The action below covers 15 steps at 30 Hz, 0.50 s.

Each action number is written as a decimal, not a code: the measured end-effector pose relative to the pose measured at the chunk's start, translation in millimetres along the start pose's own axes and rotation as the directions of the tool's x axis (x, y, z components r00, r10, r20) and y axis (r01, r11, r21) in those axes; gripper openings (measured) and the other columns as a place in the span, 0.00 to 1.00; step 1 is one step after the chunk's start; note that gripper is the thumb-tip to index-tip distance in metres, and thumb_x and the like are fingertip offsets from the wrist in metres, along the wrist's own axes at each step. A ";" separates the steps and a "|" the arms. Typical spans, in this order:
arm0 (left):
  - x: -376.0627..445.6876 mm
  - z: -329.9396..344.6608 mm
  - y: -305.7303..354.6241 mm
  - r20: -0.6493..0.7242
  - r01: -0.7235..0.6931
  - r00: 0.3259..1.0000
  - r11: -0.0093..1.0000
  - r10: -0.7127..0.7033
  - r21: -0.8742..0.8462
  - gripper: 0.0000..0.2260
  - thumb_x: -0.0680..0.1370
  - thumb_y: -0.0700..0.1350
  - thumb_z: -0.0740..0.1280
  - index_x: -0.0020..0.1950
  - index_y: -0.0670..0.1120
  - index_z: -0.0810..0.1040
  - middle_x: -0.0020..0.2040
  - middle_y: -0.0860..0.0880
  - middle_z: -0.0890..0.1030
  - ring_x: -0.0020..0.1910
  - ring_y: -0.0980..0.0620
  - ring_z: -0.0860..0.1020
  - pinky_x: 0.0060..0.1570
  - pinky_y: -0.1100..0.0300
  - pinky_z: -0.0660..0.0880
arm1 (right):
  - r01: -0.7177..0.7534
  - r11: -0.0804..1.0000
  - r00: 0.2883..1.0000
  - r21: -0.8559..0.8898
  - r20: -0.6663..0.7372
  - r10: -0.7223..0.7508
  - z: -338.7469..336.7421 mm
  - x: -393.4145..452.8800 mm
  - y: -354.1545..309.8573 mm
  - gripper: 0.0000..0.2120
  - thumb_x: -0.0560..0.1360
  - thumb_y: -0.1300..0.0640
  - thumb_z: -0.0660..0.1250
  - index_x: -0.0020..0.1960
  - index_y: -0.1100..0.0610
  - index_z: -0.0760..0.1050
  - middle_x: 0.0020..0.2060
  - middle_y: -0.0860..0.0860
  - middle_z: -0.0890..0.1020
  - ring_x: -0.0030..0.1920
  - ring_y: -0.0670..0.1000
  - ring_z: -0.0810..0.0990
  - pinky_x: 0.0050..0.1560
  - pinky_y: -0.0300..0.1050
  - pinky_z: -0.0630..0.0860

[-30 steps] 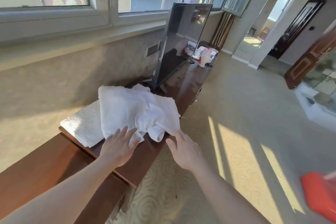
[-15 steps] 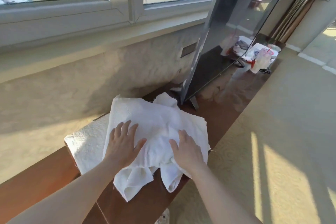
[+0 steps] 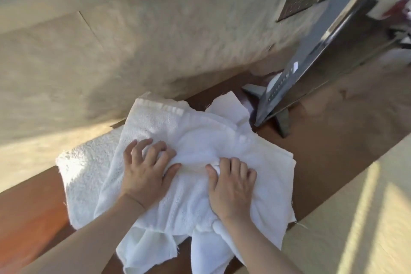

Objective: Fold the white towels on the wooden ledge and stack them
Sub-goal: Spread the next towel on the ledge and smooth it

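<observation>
The crumpled white towel lies on the wooden ledge, directly under both hands, its loose ends hanging past the near edge below the wrists. It looks thin, limp and light, a soft woven cloth that will sag and bunch wherever it is not supported, so corners and hemmed edges are likely the best places to take hold. The left hand has its fingers curled and gathering a ridge of fabric; the right hand pinches a fold at its fingers. Left of the left fingers, partly beneath the thin cloth, sits a thicker, nubby terry towel. Beyond the right fingers stands a dark, glossy flat screen on a metal foot.
</observation>
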<state>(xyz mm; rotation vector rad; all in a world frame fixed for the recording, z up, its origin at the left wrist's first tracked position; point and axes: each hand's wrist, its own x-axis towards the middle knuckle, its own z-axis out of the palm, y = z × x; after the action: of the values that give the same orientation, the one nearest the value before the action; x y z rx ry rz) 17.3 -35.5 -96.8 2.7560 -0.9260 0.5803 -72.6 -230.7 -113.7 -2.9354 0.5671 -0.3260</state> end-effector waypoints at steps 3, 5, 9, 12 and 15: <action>1.2 1.9 1.8 0.007 0.009 1.000 1.000 -0.009 0.011 0.11 0.81 0.56 0.60 0.57 0.51 0.72 0.58 0.50 0.71 0.61 0.36 0.71 0.64 0.32 0.67 | 0.019 0.998 1.000 0.056 -0.016 -0.018 3.6 0.5 4.2 0.14 0.82 0.43 0.57 0.48 0.51 0.74 0.41 0.49 0.76 0.42 0.55 0.73 0.47 0.53 0.66; 1.3 -0.3 3.5 0.009 0.021 1.000 1.000 -0.021 0.000 0.10 0.81 0.56 0.61 0.56 0.51 0.73 0.58 0.50 0.71 0.62 0.37 0.71 0.65 0.32 0.66 | 0.012 0.994 1.000 0.108 -0.022 -0.010 2.8 3.7 4.9 0.14 0.82 0.44 0.57 0.47 0.51 0.75 0.40 0.49 0.77 0.42 0.55 0.73 0.46 0.53 0.65; -0.8 -9.7 8.3 -0.016 0.056 0.998 0.994 -0.058 -0.099 0.09 0.82 0.54 0.61 0.56 0.49 0.73 0.57 0.47 0.73 0.61 0.35 0.72 0.64 0.33 0.68 | 0.021 0.977 0.999 0.211 -0.042 -0.012 -9.6 9.9 4.3 0.18 0.83 0.44 0.54 0.44 0.53 0.76 0.36 0.48 0.77 0.39 0.55 0.74 0.44 0.52 0.66; 7.1 -27.5 11.0 -0.014 0.078 0.996 0.966 -0.084 -0.246 0.09 0.84 0.51 0.58 0.54 0.46 0.72 0.55 0.44 0.77 0.62 0.36 0.75 0.62 0.40 0.71 | 0.067 0.957 0.994 0.282 -0.104 -0.039 -37.7 19.8 -2.0 0.21 0.84 0.45 0.52 0.40 0.54 0.73 0.31 0.45 0.72 0.34 0.52 0.69 0.40 0.50 0.67; 4.4 -57.4 6.8 -0.010 0.081 0.996 0.921 -0.092 -0.380 0.14 0.86 0.51 0.54 0.57 0.43 0.73 0.58 0.43 0.78 0.68 0.42 0.73 0.70 0.49 0.68 | 0.162 0.930 0.973 0.331 -0.212 -0.094 -71.2 25.2 -22.9 0.19 0.83 0.48 0.55 0.36 0.54 0.70 0.29 0.44 0.64 0.32 0.51 0.64 0.38 0.49 0.67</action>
<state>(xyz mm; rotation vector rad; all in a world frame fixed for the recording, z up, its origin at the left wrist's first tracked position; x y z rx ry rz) -1.2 -26.9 -42.5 2.4193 -0.8063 0.3753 -58.5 -225.6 -36.2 -2.6174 0.2989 -0.6599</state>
